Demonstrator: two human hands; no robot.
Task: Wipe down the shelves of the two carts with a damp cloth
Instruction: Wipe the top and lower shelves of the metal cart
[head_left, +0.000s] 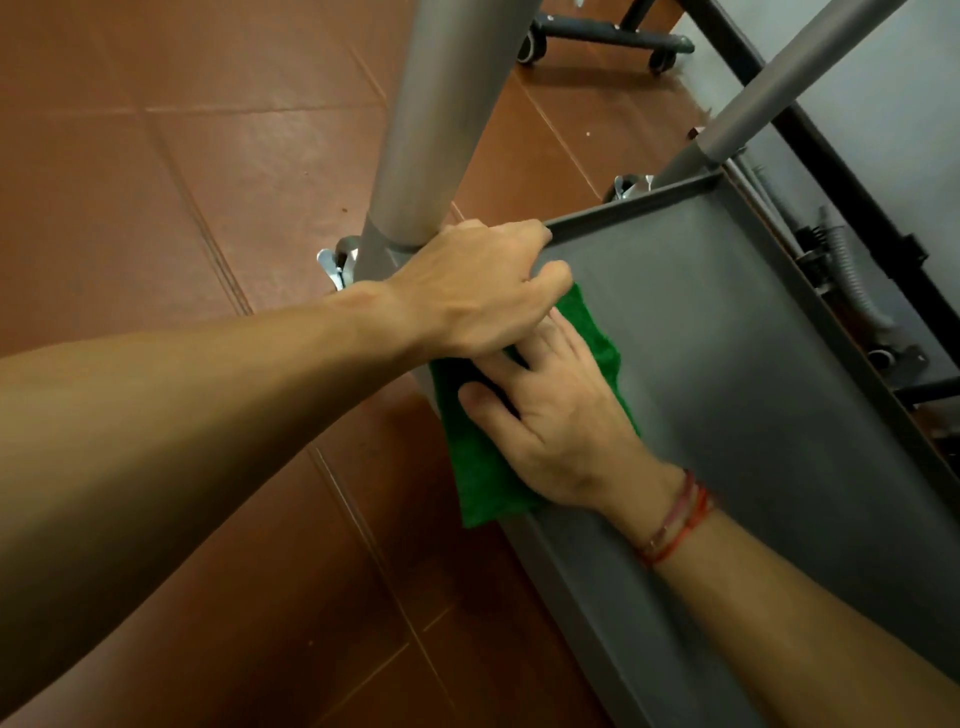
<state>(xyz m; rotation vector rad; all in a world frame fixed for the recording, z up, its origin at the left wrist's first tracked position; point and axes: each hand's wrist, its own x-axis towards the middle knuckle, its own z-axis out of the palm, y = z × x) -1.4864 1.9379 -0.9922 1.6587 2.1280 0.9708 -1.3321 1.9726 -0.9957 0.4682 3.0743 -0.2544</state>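
Green cloth (483, 478) lies at the left edge of the grey shelf (727, 364), partly on the shelf's flat and partly draped over its left rim toward the tiles (156, 208). The right hand (550, 431) presses it down, fingers straight and spread, thumb out on the near side. Just beyond, the left hand (478, 291) has its fingers curled over the rim at the far-left corner, close to the post (441, 130), apparently to steady the shelf. A caster (332, 260) shows below that corner.

As I judge it, the overhanging half of the cloth could drag the rest off the rim if the palm lifts or sweeps leftward. The shelf rides on wheels, so a hard push to the right could roll it away should the left hand loosen. The corner under the left hand may also go unwiped.
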